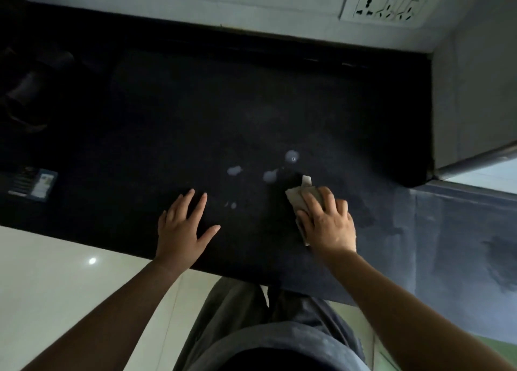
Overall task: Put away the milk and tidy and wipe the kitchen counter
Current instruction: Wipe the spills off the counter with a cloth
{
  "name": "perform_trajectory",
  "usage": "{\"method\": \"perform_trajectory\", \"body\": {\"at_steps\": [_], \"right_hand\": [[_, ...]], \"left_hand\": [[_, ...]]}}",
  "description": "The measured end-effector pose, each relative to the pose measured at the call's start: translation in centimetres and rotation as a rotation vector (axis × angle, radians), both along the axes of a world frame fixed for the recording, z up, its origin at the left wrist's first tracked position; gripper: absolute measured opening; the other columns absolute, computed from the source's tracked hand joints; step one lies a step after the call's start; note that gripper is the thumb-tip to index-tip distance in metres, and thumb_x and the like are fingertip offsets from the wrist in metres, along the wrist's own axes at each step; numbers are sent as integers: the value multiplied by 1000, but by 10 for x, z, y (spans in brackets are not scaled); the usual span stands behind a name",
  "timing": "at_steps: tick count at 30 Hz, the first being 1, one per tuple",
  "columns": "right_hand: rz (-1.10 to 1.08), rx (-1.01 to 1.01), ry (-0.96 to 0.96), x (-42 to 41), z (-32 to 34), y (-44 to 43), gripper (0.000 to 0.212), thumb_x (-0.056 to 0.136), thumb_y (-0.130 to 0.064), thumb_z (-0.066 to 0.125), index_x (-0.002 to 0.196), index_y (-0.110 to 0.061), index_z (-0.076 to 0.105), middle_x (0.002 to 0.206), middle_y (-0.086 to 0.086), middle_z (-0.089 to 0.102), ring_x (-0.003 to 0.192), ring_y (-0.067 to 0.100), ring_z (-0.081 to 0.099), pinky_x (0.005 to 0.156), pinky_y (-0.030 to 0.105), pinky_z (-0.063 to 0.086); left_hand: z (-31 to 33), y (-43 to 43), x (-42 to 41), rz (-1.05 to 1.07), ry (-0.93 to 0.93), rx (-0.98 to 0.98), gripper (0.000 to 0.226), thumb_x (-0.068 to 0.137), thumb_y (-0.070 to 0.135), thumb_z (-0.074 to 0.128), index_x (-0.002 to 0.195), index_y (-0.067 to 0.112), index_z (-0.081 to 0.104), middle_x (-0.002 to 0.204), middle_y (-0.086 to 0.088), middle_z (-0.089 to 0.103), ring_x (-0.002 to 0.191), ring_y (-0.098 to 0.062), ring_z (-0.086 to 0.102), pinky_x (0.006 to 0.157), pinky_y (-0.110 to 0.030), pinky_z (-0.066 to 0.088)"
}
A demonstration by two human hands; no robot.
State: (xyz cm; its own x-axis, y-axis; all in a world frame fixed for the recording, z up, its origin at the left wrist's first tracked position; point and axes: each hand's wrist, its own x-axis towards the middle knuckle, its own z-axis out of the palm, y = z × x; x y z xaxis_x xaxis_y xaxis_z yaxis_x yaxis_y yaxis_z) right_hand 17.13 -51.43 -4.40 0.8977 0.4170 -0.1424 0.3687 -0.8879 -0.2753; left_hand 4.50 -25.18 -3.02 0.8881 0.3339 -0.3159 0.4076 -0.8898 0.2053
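Note:
A dark stone counter (195, 113) fills the middle of the head view. Several pale milk drops (234, 170) lie on it near the front. My right hand (327, 219) presses flat on a folded light cloth (297, 195), just right of and below the spilled drops. My left hand (183, 225) rests flat on the counter with fingers spread, holding nothing, left of the drops. No milk container is in view.
A small dark carton or box (35, 184) lies at the counter's left edge. Dim dark shapes (25, 90) stand at the back left. A wall socket (389, 6) is at the top right. A grey wall ledge (470, 104) bounds the right side. Light floor tiles (56, 281) lie below.

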Motion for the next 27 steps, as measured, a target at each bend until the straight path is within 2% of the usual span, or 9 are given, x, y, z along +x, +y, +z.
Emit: {"method": "perform_trajectory", "body": {"at_steps": [3, 5, 7, 13, 17, 21, 24, 27], "right_hand": [[-118, -26, 1, 36, -1, -2, 46, 91, -48, 32, 133, -30, 38, 141, 9, 34, 108, 36, 37, 82, 47, 42], [-273, 12, 8, 59, 0, 14, 43, 94, -44, 32, 133, -29, 36, 140, 10, 33, 109, 37, 35, 83, 49, 41], [-339, 41, -15, 62, 1, 31, 40, 95, -39, 37, 133, -27, 38, 139, 12, 34, 108, 37, 36, 83, 49, 41], [-49, 55, -73, 21, -4, 9, 41, 90, -33, 52, 129, -22, 47, 131, 15, 46, 95, 40, 46, 76, 47, 46], [-202, 67, -96, 48, -7, 10, 38, 92, -32, 48, 128, -20, 48, 132, 19, 43, 100, 43, 43, 81, 51, 43], [-351, 98, -72, 90, -4, 46, 38, 95, -34, 39, 130, -20, 44, 137, 18, 36, 108, 42, 37, 83, 51, 41], [-244, 100, -58, 104, -3, 74, 37, 95, -35, 40, 129, -21, 44, 138, 17, 36, 109, 41, 37, 83, 50, 41], [36, 106, -45, 82, -3, 86, 40, 91, -35, 45, 128, -20, 44, 134, 15, 40, 105, 40, 39, 78, 49, 44]], "left_hand": [[2, 1, 2, -1, 10, -6, 72, 86, 54, 52, 145, 20, 30, 154, -13, 24, 142, -34, 20, 107, -60, 26], [5, -1, 2, 2, 8, -12, 73, 85, 60, 42, 144, 20, 32, 154, -14, 26, 141, -35, 21, 108, -60, 26], [7, -4, 2, 6, -9, -26, 77, 80, 64, 31, 143, 20, 36, 153, -14, 28, 141, -36, 23, 106, -60, 28], [11, -3, 4, 24, -28, -43, 76, 78, 64, 33, 140, 20, 41, 150, -14, 33, 139, -35, 28, 104, -60, 32], [9, -4, 3, 26, -3, -28, 67, 86, 52, 53, 143, 22, 35, 154, -12, 27, 141, -34, 22, 107, -59, 28], [7, -4, 4, 19, 16, -4, 67, 85, 50, 56, 143, 21, 36, 153, -14, 27, 140, -36, 25, 105, -57, 31], [7, -5, 3, 16, 17, -2, 71, 83, 60, 38, 141, 20, 40, 151, -15, 32, 138, -38, 30, 101, -59, 36], [5, -5, 3, 22, 10, 6, 73, 81, 62, 33, 142, 21, 39, 151, -14, 31, 138, -36, 29, 101, -60, 36]]}}
